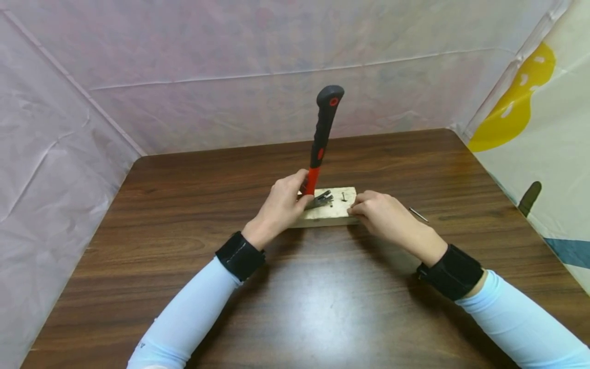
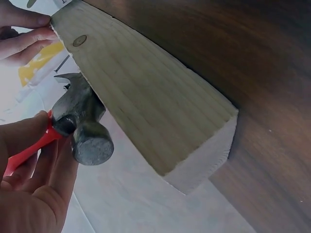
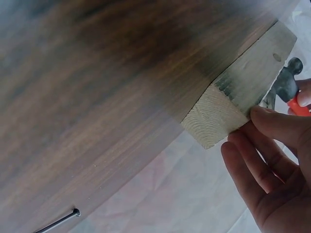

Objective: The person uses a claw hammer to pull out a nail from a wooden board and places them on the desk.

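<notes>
A claw hammer (image 1: 324,128) with a black and red handle stands nearly upright, its metal head (image 2: 82,121) low over a pale wooden block (image 1: 338,221). My left hand (image 1: 285,201) grips the hammer's red neck just above the head. At the block's right end, my right hand (image 1: 380,211) holds the corner between thumb (image 3: 272,121) and fingers. A nail (image 1: 343,197) sticks up from the block's top, right of the claw. Beside the claw is a small dark spot (image 1: 331,206), too small to make out.
A loose nail (image 1: 418,214) lies on the brown wooden table (image 1: 184,215), right of my right hand. Pale sheeting (image 1: 207,113) hangs behind the table and at its left. A sheet with a yellow shape (image 1: 511,113) borders the right side.
</notes>
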`<state>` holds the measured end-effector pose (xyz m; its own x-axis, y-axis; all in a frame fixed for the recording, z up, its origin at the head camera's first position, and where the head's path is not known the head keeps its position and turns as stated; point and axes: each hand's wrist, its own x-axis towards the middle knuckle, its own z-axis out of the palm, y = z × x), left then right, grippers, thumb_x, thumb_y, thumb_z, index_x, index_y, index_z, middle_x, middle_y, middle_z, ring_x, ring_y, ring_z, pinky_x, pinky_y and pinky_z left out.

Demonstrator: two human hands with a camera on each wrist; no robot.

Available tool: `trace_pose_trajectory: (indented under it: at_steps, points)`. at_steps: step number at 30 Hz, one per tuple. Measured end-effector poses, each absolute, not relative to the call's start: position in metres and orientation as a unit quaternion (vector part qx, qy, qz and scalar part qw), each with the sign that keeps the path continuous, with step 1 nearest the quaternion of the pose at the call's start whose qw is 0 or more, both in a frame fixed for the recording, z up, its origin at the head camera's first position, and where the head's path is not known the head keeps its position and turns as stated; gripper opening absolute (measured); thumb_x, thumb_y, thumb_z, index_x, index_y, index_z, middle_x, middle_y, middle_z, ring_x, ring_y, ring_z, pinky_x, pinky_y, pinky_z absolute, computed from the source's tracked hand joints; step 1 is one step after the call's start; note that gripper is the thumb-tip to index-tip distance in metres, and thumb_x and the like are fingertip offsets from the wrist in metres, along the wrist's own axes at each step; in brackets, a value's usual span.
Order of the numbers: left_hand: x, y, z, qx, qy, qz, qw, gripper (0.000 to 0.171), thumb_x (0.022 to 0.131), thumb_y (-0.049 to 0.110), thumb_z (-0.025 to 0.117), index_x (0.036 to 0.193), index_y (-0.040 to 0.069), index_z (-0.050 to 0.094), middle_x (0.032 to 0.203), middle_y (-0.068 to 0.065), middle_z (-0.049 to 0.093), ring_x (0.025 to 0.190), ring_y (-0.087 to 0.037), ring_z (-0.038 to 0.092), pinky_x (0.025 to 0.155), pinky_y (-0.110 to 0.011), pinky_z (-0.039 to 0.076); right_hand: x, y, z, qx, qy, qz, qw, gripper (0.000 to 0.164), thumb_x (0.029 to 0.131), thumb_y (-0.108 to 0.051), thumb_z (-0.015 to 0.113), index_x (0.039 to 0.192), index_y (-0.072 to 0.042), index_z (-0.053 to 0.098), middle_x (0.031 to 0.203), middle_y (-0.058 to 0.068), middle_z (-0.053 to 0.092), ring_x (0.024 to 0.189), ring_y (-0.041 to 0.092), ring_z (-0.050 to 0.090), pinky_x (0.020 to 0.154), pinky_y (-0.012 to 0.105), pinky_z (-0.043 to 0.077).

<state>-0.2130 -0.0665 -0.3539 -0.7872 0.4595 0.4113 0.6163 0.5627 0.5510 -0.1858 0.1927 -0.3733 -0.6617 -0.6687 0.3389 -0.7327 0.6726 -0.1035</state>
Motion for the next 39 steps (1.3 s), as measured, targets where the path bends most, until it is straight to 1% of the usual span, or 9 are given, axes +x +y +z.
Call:
trace_pose_trajectory:
  at_steps: [7, 12, 17, 25, 32, 37, 39]
  points:
    - [-0.213, -0.073, -0.355, -0.301, -0.870, -0.377, 0.098, 0.028, 0.089, -0.004, 0.077, 0.110, 0.000, 0.058, 0.100, -0.012, 0.070, 0.095, -0.026, 0.071, 0.085, -0.041, 0.058, -0.185, 0.192, -0.371, 0.386, -0.905, 0.118, 0.134, 0.017, 0.083, 0.006, 0.080, 0.095, -0.006, 0.080, 0.094, 0.005, 0.070, 0.086, 0.025, 0.068, 0.073, 0.041, 0.059]
    - [-0.213, -0.076, -0.356, -0.298, -0.867, -0.388, 0.097, 0.027, 0.089, -0.003, 0.078, 0.107, 0.001, 0.060, 0.098, -0.011, 0.071, 0.091, -0.024, 0.071, 0.082, -0.039, 0.059, -0.186, 0.192, -0.371, 0.383, -0.907, 0.116, 0.131, 0.017, 0.083, 0.006, 0.080, 0.096, -0.006, 0.080, 0.094, 0.005, 0.070, 0.087, 0.025, 0.068, 0.073, 0.041, 0.059]
    - [-0.212, -0.077, -0.357, -0.288, -0.868, -0.394, 0.093, 0.027, 0.089, -0.001, 0.078, 0.109, 0.002, 0.060, 0.098, -0.010, 0.072, 0.089, -0.024, 0.071, 0.078, -0.036, 0.060, -0.186, 0.192, -0.370, 0.385, -0.906, 0.116, 0.133, 0.017, 0.084, 0.006, 0.079, 0.095, -0.007, 0.080, 0.094, 0.005, 0.070, 0.087, 0.025, 0.068, 0.074, 0.042, 0.059]
    - [-0.210, -0.078, -0.358, -0.289, -0.870, -0.387, 0.098, 0.026, 0.090, 0.001, 0.078, 0.110, 0.003, 0.060, 0.098, -0.010, 0.072, 0.093, -0.025, 0.071, 0.082, -0.041, 0.059, -0.185, 0.192, -0.370, 0.386, -0.905, 0.115, 0.133, 0.016, 0.084, 0.005, 0.080, 0.095, -0.006, 0.080, 0.093, 0.006, 0.070, 0.086, 0.025, 0.068, 0.074, 0.041, 0.059]
    - [-0.208, -0.079, -0.359, -0.292, -0.869, -0.388, 0.097, 0.027, 0.092, 0.002, 0.077, 0.112, 0.003, 0.059, 0.099, -0.010, 0.072, 0.094, -0.024, 0.071, 0.080, -0.038, 0.059, -0.185, 0.192, -0.369, 0.384, -0.906, 0.119, 0.135, 0.015, 0.084, 0.003, 0.080, 0.095, -0.007, 0.080, 0.092, 0.004, 0.070, 0.086, 0.024, 0.068, 0.073, 0.042, 0.059]
    - [-0.208, -0.080, -0.360, -0.295, -0.861, -0.401, 0.104, 0.028, 0.091, 0.001, 0.077, 0.112, 0.003, 0.059, 0.098, -0.010, 0.071, 0.093, -0.025, 0.071, 0.080, -0.043, 0.060, -0.184, 0.192, -0.369, 0.382, -0.906, 0.123, 0.136, 0.014, 0.085, 0.002, 0.081, 0.095, -0.007, 0.081, 0.092, 0.003, 0.070, 0.085, 0.024, 0.068, 0.072, 0.042, 0.059]
    - [-0.208, -0.081, -0.361, -0.293, -0.858, -0.409, 0.106, 0.028, 0.091, 0.000, 0.077, 0.113, 0.003, 0.060, 0.098, -0.010, 0.071, 0.093, -0.024, 0.071, 0.079, -0.042, 0.060, -0.184, 0.192, -0.370, 0.382, -0.906, 0.124, 0.137, 0.014, 0.084, 0.002, 0.081, 0.095, -0.007, 0.081, 0.091, 0.003, 0.070, 0.085, 0.024, 0.068, 0.071, 0.041, 0.059]
